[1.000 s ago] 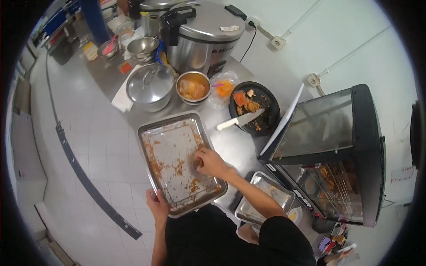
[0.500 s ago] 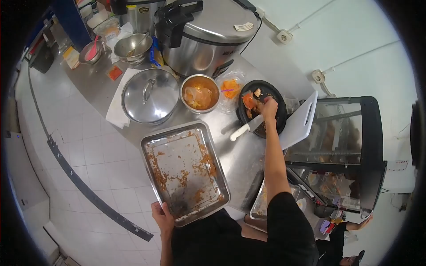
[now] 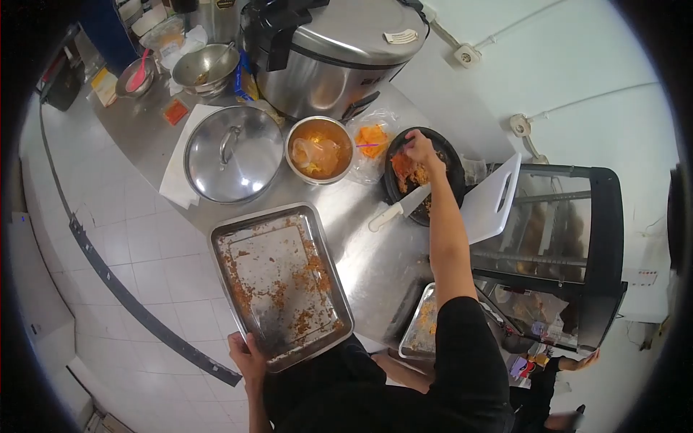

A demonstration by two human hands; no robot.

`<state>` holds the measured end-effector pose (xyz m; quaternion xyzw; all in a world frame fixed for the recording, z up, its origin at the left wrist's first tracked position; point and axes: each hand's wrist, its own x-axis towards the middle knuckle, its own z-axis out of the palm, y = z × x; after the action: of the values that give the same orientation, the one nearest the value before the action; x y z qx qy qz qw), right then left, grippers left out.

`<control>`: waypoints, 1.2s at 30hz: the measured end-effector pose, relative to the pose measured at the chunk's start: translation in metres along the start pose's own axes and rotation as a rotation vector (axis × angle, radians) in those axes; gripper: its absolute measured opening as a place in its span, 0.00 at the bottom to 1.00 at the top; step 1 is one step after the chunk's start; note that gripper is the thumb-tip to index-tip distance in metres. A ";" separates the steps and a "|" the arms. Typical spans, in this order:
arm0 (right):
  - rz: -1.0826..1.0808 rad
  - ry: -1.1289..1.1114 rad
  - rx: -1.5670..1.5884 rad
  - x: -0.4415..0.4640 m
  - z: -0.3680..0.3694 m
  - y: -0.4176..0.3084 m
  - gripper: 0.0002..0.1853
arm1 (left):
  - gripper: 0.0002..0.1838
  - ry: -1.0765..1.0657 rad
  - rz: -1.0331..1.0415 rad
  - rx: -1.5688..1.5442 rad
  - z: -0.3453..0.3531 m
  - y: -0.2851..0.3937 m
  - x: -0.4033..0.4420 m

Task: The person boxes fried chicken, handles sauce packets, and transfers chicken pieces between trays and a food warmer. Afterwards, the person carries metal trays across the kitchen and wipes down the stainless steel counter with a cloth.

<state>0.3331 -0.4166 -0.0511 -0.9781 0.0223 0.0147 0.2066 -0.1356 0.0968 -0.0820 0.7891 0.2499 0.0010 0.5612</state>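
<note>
My left hand (image 3: 247, 355) grips the near left corner of a steel tray (image 3: 218, 267), its fingers wrapped over the rim. Brown crumbs (image 3: 278, 292) are scattered across the tray's bottom. My right hand (image 3: 422, 150) is over a round black pan (image 3: 453, 166), fingers pinched together; what they hold, if anything, I cannot make out. Reddish and brown food pieces (image 3: 406, 169) lie in the pan beneath that hand. A knife with a white handle (image 3: 386, 216) rests across the pan's near edge, its blade pointing inward.
Beyond the tray stand a lidded steel pot (image 3: 238, 159), a steel bowl with a plastic bag (image 3: 320, 150) and a big cooker (image 3: 325, 65). A white cutting board (image 3: 494, 202) leans by a glass cabinet (image 3: 548, 216). Another tray (image 3: 419, 335) is near my right arm. A person's hand (image 3: 588, 359) shows lower right.
My right hand has moved up toward the far side of the pan. The camera view has shifted, so the tray and my left hand appear further left.
</note>
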 end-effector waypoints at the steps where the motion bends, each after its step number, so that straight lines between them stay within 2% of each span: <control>1: -0.026 -0.045 0.036 0.000 -0.007 0.001 0.18 | 0.06 0.002 0.000 0.002 -0.001 0.001 0.000; 2: -0.027 -0.047 0.040 0.001 -0.013 0.001 0.18 | 0.06 0.012 -0.005 0.005 -0.001 0.002 -0.002; 4: -0.181 -0.253 0.018 0.004 -0.027 0.004 0.12 | 0.06 0.020 -0.009 0.007 -0.001 0.002 -0.004; 6: -0.195 -0.262 0.053 0.004 -0.040 0.009 0.10 | 0.06 0.073 -0.018 -0.131 0.008 -0.006 -0.007; 8: -0.208 -0.271 0.089 0.003 -0.047 0.010 0.08 | 0.06 0.125 0.036 -0.147 0.011 -0.016 -0.008; 9: -0.186 -0.269 0.204 0.005 -0.053 0.013 0.09 | 0.06 0.177 0.089 -0.171 0.014 -0.015 -0.006; 10: -0.170 -0.265 0.317 0.011 -0.060 0.014 0.11 | 0.06 0.184 0.097 -0.183 0.014 -0.014 -0.005; 12: -0.143 -0.247 0.336 0.024 -0.062 0.019 0.08 | 0.06 0.164 0.073 -0.125 0.010 -0.010 -0.010; 14: -0.113 -0.139 0.212 0.032 -0.056 0.027 0.04 | 0.06 0.170 0.029 -0.120 0.008 -0.018 -0.010; 16: -0.104 -0.080 0.235 0.043 -0.046 0.039 0.05 | 0.06 0.146 -0.006 -0.153 0.007 -0.025 -0.011; 18: -0.059 0.096 0.296 0.042 -0.034 0.046 0.06 | 0.06 0.143 0.008 -0.145 0.008 -0.022 -0.014; 20: -0.053 0.128 0.423 0.040 -0.031 0.045 0.09 | 0.06 0.168 0.028 -0.113 0.011 -0.010 -0.013; 22: 0.072 0.164 0.546 0.043 -0.028 0.049 0.10 | 0.06 0.161 0.016 -0.096 0.009 -0.017 -0.015; 23: 0.071 0.166 0.550 0.045 -0.025 0.049 0.10 | 0.06 0.151 0.002 -0.082 0.009 -0.020 -0.015; 25: 0.074 0.321 0.772 0.039 -0.015 0.049 0.06 | 0.05 0.159 0.036 -0.033 0.008 -0.006 -0.018; 27: 0.124 0.370 0.807 0.046 -0.015 0.047 0.06 | 0.05 0.176 0.088 0.005 0.013 -0.004 -0.013; 29: 0.197 0.404 0.840 0.048 -0.006 0.047 0.06 | 0.05 0.136 -0.048 -0.112 0.011 -0.015 -0.018; 31: 0.046 0.598 0.491 0.045 0.004 0.061 0.07 | 0.05 0.151 0.003 -0.091 0.013 -0.029 -0.019; 32: 0.060 0.604 0.490 0.033 0.007 0.061 0.07 | 0.05 0.185 0.065 -0.094 0.014 -0.033 -0.017; 33: -0.016 0.709 0.475 0.006 0.006 0.037 0.08 | 0.05 0.195 0.131 -0.096 0.017 -0.024 -0.016; 34: -0.095 0.812 0.457 -0.025 0.007 0.011 0.09 | 0.05 0.183 0.135 -0.089 0.015 -0.024 -0.017; 36: -0.097 0.800 0.441 -0.102 0.022 -0.025 0.08 | 0.05 0.157 0.046 -0.169 0.014 -0.031 -0.017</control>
<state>0.2324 -0.3807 -0.0569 -0.8393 0.0569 -0.3789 0.3856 -0.1589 0.0849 -0.1104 0.7420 0.2739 0.0968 0.6042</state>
